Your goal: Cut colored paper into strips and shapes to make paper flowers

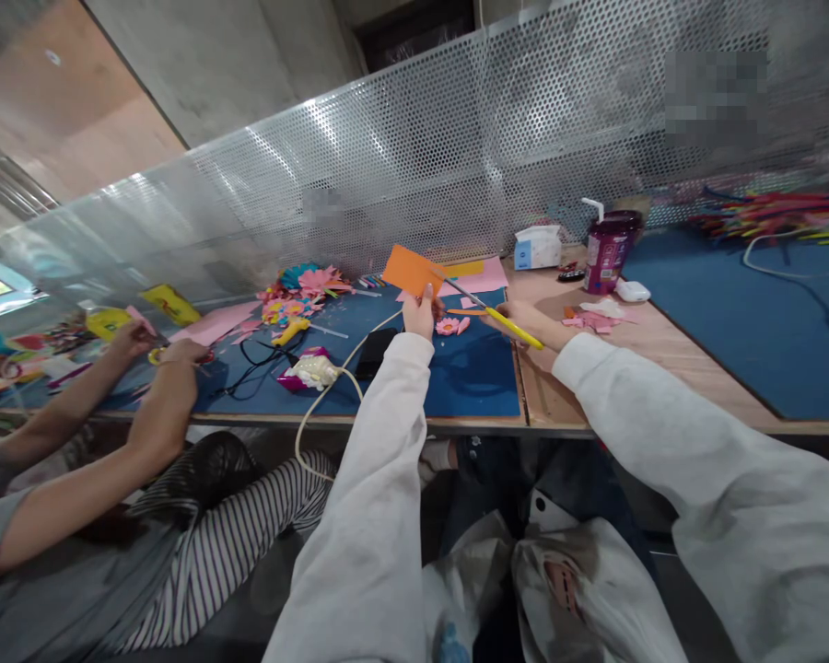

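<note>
My left hand pinches a piece of orange paper above the blue mat, thumb on its near face. In my right hand is a pair of scissors with yellow handles, the fingers closed round them. The blades point left and reach the paper's right edge. A narrow orange strip shows between my hands, near the scissors. Below the paper, a pink paper flower lies on the blue mat.
A purple cup with a straw, a tissue pack and a white case stand at right. Paper flowers, a yellow glue gun and a looping cable lie left. Beside me a person's hands hold scissors and pink paper.
</note>
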`<state>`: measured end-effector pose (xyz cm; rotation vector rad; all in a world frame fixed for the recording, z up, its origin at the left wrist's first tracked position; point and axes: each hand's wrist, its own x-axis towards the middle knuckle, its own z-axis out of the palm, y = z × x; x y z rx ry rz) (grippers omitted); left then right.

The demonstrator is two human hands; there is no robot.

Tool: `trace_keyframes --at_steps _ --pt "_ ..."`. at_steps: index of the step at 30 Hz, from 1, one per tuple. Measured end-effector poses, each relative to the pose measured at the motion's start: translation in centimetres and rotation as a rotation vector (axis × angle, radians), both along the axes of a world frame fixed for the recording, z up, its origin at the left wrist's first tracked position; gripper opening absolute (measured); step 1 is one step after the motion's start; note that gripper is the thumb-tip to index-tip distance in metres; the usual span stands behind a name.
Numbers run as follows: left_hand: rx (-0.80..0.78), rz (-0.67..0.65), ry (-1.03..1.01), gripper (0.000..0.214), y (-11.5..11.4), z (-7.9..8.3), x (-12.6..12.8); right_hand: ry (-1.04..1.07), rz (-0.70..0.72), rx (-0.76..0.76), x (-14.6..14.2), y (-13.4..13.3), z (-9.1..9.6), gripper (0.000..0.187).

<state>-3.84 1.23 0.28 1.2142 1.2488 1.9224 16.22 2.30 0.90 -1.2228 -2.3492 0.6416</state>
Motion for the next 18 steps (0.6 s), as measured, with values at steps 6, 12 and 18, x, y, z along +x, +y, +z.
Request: trace_keyframes --at_steps 6,12,18 --pt "0.007 0.015 0.026 0.038 0.02 -0.07 -0.18 -0.032 -0.004 0.025 -0.05 0.18 -0.10 0.045" --pt "-0.017 0.013 0.050 0.032 -0.22 -0.01 0.03 0.013 -0.006 0.008 -0.03 0.18 -0.22 0.046" --pt "-0.008 0.020 0.059 0.032 -0.18 0.00 -0.03 -0.011 -0.005 0.019 -0.02 0.16 -0.17 0.044"
